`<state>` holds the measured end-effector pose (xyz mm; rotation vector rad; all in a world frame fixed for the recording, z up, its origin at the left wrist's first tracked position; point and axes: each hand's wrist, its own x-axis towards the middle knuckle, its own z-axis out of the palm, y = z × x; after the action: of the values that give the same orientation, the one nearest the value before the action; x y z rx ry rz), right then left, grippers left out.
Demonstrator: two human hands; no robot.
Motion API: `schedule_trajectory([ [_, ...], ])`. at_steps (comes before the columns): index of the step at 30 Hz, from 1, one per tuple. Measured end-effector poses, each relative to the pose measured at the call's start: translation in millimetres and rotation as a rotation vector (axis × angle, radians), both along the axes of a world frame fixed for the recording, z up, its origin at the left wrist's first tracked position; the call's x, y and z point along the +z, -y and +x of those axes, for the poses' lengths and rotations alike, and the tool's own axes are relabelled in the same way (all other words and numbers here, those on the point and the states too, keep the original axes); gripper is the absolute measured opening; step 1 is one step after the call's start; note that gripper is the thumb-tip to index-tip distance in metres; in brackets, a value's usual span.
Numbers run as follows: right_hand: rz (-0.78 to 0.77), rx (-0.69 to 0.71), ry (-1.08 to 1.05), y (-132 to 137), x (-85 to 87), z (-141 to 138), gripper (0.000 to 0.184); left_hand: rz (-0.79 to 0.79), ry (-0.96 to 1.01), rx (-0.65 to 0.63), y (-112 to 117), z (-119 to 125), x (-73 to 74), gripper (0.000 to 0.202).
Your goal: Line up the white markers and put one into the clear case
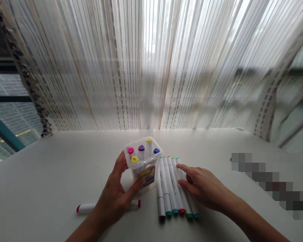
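Note:
My left hand [118, 188] is wrapped around a clear plastic marker box [135, 173], thumb on its front label. Several markers stand inside, among them one with a purple cap [141, 148] and one with a blue cap [156, 151]. Beside the box, several white markers [168, 185] lie in a row, their end caps black, green, blue and orange. Over the right side of that row is my right hand [198, 183], index finger and thumb apart at the outermost markers. Beneath my left wrist lies a marker with red ends [86, 208], partly hidden.
The white table [65, 174] reaches back to a striped sheer curtain [151, 84] in front of a window. At the right edge, a blurred-out object [275, 185] lies on the table. A dark window frame [5, 99] shows at the left.

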<state>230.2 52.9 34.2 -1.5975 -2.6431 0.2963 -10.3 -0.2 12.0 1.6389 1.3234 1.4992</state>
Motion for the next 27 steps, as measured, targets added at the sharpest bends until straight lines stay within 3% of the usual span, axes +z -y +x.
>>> schedule_trajectory([
  [12, 0.012, 0.011, 0.005, -0.5, 1.2, -0.1, 0.026, 0.015, -0.026, -0.004, -0.4, -1.4, -1.5, 0.065],
  [21, 0.011, -0.009, -0.004, -6.1, -6.3, 3.3, 0.028, 0.014, 0.012, 0.006, 0.1, 1.2, 0.1, 0.064],
  [27, 0.007, -0.023, 0.007, -7.0, -3.3, 4.3, 0.044, 0.001, 0.007, 0.014, -0.4, 2.0, 0.5, 0.063],
])
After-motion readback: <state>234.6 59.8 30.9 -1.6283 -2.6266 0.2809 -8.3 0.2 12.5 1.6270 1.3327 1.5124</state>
